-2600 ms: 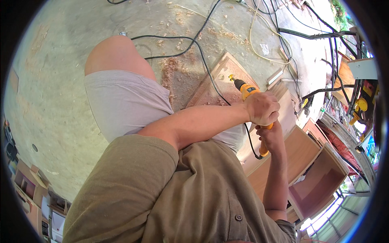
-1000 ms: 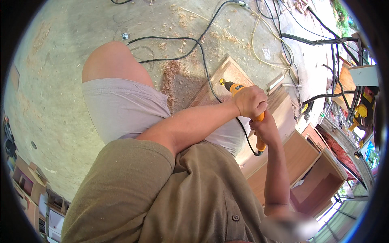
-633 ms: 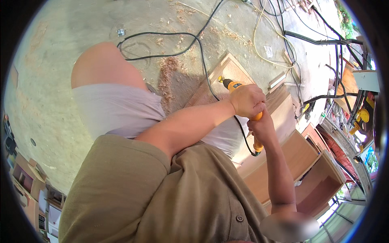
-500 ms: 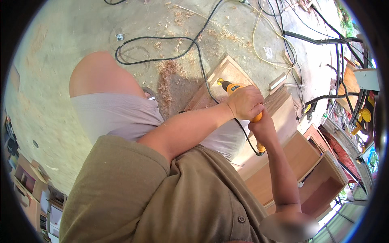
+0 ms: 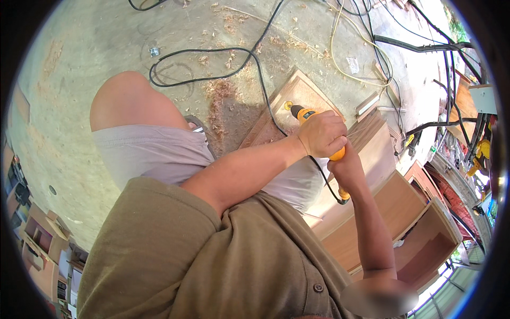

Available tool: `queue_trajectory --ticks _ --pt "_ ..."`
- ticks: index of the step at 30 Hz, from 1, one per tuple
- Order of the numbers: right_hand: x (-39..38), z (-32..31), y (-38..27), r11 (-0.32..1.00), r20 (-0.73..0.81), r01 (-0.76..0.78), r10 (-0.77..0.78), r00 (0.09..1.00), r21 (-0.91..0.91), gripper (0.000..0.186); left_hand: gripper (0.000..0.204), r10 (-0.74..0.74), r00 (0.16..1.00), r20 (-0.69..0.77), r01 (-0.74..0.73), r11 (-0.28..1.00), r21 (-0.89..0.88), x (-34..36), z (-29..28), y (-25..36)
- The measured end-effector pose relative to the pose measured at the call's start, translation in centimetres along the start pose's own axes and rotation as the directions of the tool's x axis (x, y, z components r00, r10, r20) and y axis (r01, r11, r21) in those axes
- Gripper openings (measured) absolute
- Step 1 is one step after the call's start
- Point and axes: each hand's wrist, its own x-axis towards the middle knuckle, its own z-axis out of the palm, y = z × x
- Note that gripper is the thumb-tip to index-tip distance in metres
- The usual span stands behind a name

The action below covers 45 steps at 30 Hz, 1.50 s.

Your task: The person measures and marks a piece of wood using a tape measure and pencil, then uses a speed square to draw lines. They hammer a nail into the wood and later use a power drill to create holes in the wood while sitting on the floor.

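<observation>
A yellow and black corded power drill (image 5: 305,114) points away and to the left. My left hand (image 5: 322,133) is closed over the top of its body. Behind it, my right hand (image 5: 346,164) wraps round the handle, with fingers partly hidden. A round, gold-coloured bit (image 5: 288,105) at the chuck meets the face of a wooden panel (image 5: 313,91) with a raised edge; how deep it sits I cannot tell. The drill's black cord (image 5: 325,179) leaves the handle's end, passes under my left wrist and runs over the panel to the floor.
Wood shavings (image 5: 218,103) lie piled on the concrete floor (image 5: 106,53). Looped black cable (image 5: 202,50) and a pale cord (image 5: 333,48) cross it. Wooden cabinet boxes (image 5: 372,220) stand to my right, beside wood strips (image 5: 367,105). Black metal bars (image 5: 419,48) rise at far right.
The view has shifted slightly. Both hands keep their hold on the drill, and its bit stays at the same place on the panel.
</observation>
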Motion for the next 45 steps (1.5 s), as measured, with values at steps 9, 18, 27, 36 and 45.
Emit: queue_trajectory --ticks 9,18,27,36,45 --pt "0.1 -0.2 0.0 1.000 0.046 0.009 -0.008 0.999 -0.018 0.060 0.018 0.001 1.000 -0.004 -0.001 1.000 -0.003 0.1 -0.4 0.1" --pt "0.1 0.2 0.0 0.999 -0.021 0.012 -0.013 1.000 -0.035 0.046 0.017 -0.007 1.000 0.009 0.007 1.000 -0.009 0.1 -0.3 -0.1" --pt "-0.2 -0.7 0.4 0.997 0.029 0.006 -0.008 1.000 0.074 0.044 0.017 -0.046 0.999 -0.003 0.046 0.999 0.002 0.8 0.3 0.7" --pt "-8.2 -3.6 -0.1 0.947 0.031 -0.154 0.152 0.988 0.281 0.045 0.020 0.051 0.995 0.082 -0.054 0.998 0.034 2.6 2.0 8.0" --pt "-14.1 0.1 1.1 0.800 -0.096 0.010 0.059 0.994 0.600 0.049 0.022 0.139 0.882 0.451 -0.198 0.976 0.087 3.1 -0.1 13.3"
